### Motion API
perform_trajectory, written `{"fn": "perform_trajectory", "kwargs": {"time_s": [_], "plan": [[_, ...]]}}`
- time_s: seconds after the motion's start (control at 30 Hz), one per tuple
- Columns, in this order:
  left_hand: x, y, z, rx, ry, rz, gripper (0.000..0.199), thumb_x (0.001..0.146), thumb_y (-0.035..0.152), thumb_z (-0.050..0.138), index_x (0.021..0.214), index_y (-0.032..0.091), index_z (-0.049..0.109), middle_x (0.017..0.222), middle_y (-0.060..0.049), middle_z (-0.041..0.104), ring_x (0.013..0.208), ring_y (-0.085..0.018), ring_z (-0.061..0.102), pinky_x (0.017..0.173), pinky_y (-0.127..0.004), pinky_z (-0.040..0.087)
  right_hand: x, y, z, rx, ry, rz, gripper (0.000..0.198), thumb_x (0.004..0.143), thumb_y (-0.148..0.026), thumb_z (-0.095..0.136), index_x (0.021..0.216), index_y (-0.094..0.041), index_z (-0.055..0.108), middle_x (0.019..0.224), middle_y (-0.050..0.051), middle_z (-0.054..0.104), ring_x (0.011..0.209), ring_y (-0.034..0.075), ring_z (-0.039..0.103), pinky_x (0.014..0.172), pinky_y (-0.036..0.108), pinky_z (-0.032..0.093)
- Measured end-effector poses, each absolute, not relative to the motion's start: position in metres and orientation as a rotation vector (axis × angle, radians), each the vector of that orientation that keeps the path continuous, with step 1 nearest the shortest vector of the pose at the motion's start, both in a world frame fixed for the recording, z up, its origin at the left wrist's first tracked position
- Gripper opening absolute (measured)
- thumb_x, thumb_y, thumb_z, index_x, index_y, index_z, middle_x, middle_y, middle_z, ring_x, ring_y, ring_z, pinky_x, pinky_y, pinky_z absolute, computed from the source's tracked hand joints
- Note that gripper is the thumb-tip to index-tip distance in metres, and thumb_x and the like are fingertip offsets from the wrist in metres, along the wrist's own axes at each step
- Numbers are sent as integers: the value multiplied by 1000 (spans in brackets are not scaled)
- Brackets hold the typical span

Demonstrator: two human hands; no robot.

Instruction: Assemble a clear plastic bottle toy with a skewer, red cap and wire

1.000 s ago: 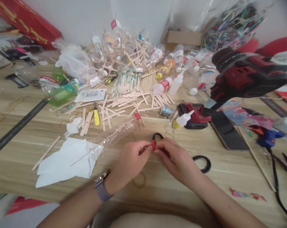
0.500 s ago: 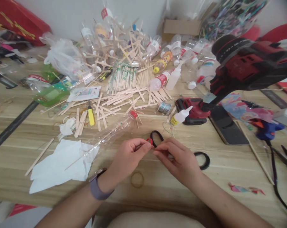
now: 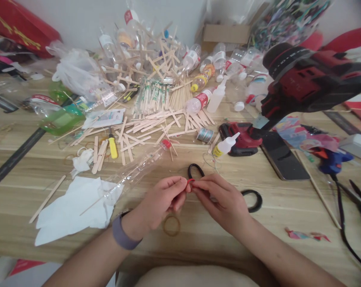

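Between thumb and fingers, my left hand [image 3: 165, 195] pinches a small red bottle cap [image 3: 190, 180], now seen nearly edge-on. My right hand [image 3: 223, 199] has its fingertips pressed together at the cap's right side; whatever they grip is too small or hidden to name. Black-handled scissors [image 3: 253, 200] lie beneath my right hand, which covers their middle. A rubber band [image 3: 171, 226] rests on the table just below my left hand. Left of it lies a clear plastic bottle [image 3: 138, 169] with a red cap and a thin stick through it.
White paper [image 3: 75, 211] lies at the left, near a yellow-handled screwdriver [image 3: 112, 146]. Wooden craft sticks [image 3: 150, 121] and plastic bottles crowd the back. A red power drill [image 3: 306, 79], glue bottle [image 3: 225, 146], phone [image 3: 283, 155] and blue glue gun [image 3: 331, 163] stand or lie right.
My left hand has turned the red cap, so its face no longer shows and only a thin edge does. The right fingertips have come closer to it. The view shifts slightly.
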State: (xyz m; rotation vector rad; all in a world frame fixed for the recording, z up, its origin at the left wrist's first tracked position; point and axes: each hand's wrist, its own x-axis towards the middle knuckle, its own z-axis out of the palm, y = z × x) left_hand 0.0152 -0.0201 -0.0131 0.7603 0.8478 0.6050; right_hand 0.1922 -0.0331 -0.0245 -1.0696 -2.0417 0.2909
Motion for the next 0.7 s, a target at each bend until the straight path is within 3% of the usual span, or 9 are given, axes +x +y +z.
{"fn": "perform_trajectory", "kwargs": {"time_s": [0.13,0.23,0.43,0.7], "plan": [[15,-21,-14,727,820,622,29,92,40,47,73,19,52,40,9,37,40,-7,25,43,-19,23,191,-33,-24,-1154,-1951,372,9,87,-16,61,95,-18,63,84,6,65,61,12,60,56,23,50],[15,-20,-14,755,825,614,29,92,40,46,73,19,52,41,9,38,41,-7,28,44,-20,24,191,-32,-24,-1228,-1905,639,12,88,-19,58,99,-18,64,84,5,65,62,12,59,58,24,49],[15,-21,-12,941,964,570,34,92,44,46,71,18,52,43,7,41,43,-7,28,44,-22,19,187,-32,-25,-1288,-1685,1141,14,90,-26,50,81,-20,58,66,0,58,59,12,51,53,24,41],[15,-20,-13,1042,1039,605,32,90,46,47,79,17,58,46,8,42,45,-8,32,46,-23,21,185,-34,-20,-1349,-1624,1116,10,82,-23,53,75,-19,59,58,-3,52,50,10,42,43,21,33]]}}
